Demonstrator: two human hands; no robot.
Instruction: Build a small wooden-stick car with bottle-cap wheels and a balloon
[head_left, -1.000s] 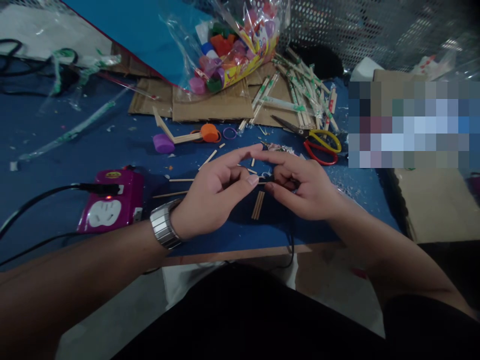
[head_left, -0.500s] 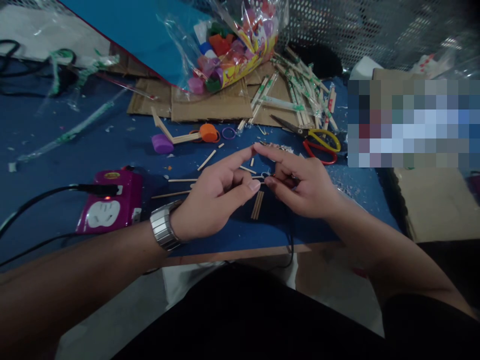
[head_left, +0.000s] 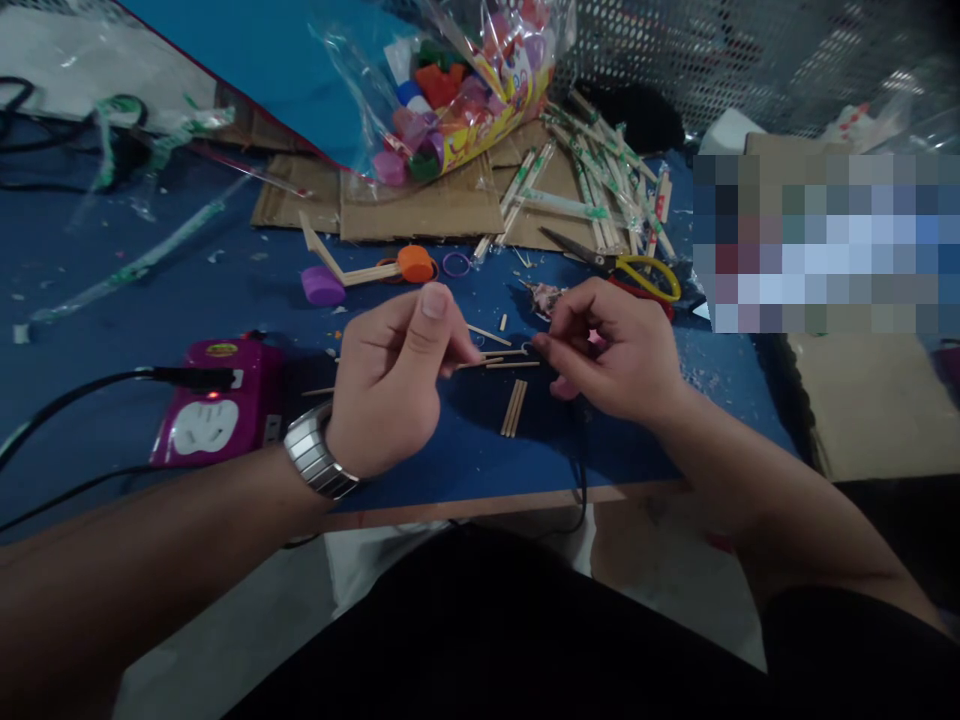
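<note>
My left hand, with a metal watch at the wrist, is closed in a fist with the thumb pressed on the bent forefinger. Anything inside it is hidden. My right hand pinches thumb against forefinger; what it holds is too small to make out. A tiny pale loop shows at those fingertips. Between and below the hands lie thin wooden sticks, partly covered by my left hand. Closer to the table's edge is a row of short sticks, side by side.
A purple power outlet box with cords sits left. Behind are a bent stick piece with purple and orange caps, scissors, wrapped chopsticks, cardboard and a bag of colourful caps. Another cardboard piece is right.
My hands, whose forefingers touched at the tips, have drawn apart. The left moved left and turned thumb-up into a fist; the right shifted slightly right with its forefinger curled in.
</note>
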